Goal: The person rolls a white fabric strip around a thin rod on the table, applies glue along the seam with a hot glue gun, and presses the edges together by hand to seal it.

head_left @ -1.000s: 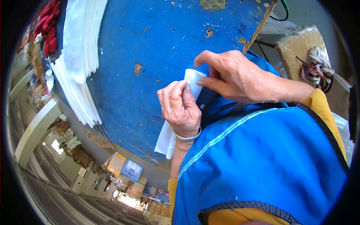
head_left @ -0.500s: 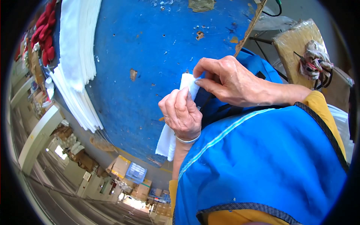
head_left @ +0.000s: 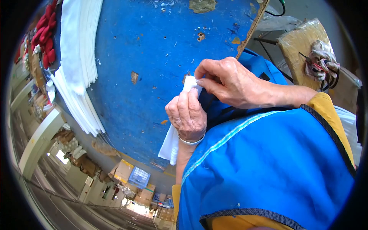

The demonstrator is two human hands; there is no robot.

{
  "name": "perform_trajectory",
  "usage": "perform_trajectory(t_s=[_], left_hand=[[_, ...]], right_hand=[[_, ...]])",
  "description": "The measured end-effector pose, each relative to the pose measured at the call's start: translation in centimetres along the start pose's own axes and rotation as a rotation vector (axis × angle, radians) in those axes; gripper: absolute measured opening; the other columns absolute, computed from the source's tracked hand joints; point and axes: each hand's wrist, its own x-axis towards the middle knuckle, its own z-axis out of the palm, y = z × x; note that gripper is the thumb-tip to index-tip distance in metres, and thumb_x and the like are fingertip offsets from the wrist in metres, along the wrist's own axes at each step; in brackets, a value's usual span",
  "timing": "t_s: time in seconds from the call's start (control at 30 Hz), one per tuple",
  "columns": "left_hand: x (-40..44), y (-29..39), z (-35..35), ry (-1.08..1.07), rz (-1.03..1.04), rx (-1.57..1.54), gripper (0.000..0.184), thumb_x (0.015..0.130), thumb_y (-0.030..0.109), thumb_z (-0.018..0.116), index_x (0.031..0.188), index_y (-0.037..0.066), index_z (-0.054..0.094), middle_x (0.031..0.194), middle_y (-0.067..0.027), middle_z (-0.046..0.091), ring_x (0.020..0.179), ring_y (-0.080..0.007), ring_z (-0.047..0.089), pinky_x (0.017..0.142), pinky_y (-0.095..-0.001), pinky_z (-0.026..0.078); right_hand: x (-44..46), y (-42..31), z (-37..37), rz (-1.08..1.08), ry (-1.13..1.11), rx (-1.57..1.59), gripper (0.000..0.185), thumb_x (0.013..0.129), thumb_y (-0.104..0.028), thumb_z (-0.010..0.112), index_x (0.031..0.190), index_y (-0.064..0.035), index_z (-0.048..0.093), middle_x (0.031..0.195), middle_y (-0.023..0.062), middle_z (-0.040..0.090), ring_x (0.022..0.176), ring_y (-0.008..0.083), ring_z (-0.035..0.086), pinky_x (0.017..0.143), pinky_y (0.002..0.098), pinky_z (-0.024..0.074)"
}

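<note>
Slanting lengthwise beneath a person's left hand [head_left: 187, 118], a white cloth strip [head_left: 168, 145] trails its loose tail beside the wrist bracelet [head_left: 191, 142], while its short upper end juts past the left fingers toward the right hand [head_left: 226, 82]. The left fingers curl over the strip's middle, pressing it within the grasp; the right hand, set crosswise to the strip's long axis and nearer its upper tip, pinches the edge there between thumb and forefinger. Below spreads a scuffed blue table [head_left: 130, 103], with stacked white strips [head_left: 78, 46] well apart, at left.
</note>
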Motion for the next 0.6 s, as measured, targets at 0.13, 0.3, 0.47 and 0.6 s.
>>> perform_trajectory(t_s=[0.13,0.3,0.47,0.6], left_hand=[[0.12,0.04,-0.06,0.006,-0.035,-0.021,0.015,0.089,0.004,0.06,0.103,0.0,0.06,0.089,-0.0119,0.058,0.08,-0.0267,0.055,0.067,-0.0365,0.046],[0.15,-0.26,-0.15,0.035,-0.248,-0.243,0.012,0.088,0.003,0.06,0.101,0.001,0.06,0.091,-0.0113,0.059,0.082,-0.0257,0.055,0.069,-0.036,0.046],[0.38,-0.5,-0.22,0.036,-0.33,-0.342,0.01,0.089,0.002,0.059,0.099,0.001,0.059,0.092,-0.0109,0.059,0.081,-0.0229,0.055,0.067,-0.0323,0.047],[0.32,-0.45,-0.33,0.025,-0.443,-0.427,0.009,0.091,0.003,0.056,0.099,0.0,0.058,0.094,-0.0087,0.057,0.082,-0.0179,0.055,0.069,-0.0285,0.047]], right_hand=[[0.3,-0.09,-0.58,-0.006,-0.005,-0.009,0.016,0.081,-0.002,0.055,0.092,0.0069,0.063,0.065,0.0226,0.062,0.06,0.0317,0.065,0.056,0.0384,0.0514],[0.48,-0.52,-1.02,0.007,-0.088,0.003,0.022,0.079,-0.001,0.055,0.099,0.005,0.064,0.064,0.0231,0.061,0.06,0.0302,0.065,0.055,0.0381,0.0495],[0.7,-0.5,-0.78,-0.046,-0.082,-0.024,0.023,0.079,-0.002,0.056,0.1,0.0045,0.064,0.064,0.0233,0.061,0.061,0.0317,0.065,0.056,0.0391,0.0495],[0.77,-0.51,-0.67,-0.055,-0.128,-0.085,0.023,0.08,-0.002,0.057,0.101,0.0048,0.063,0.065,0.0238,0.062,0.062,0.0337,0.065,0.057,0.0396,0.0503]])
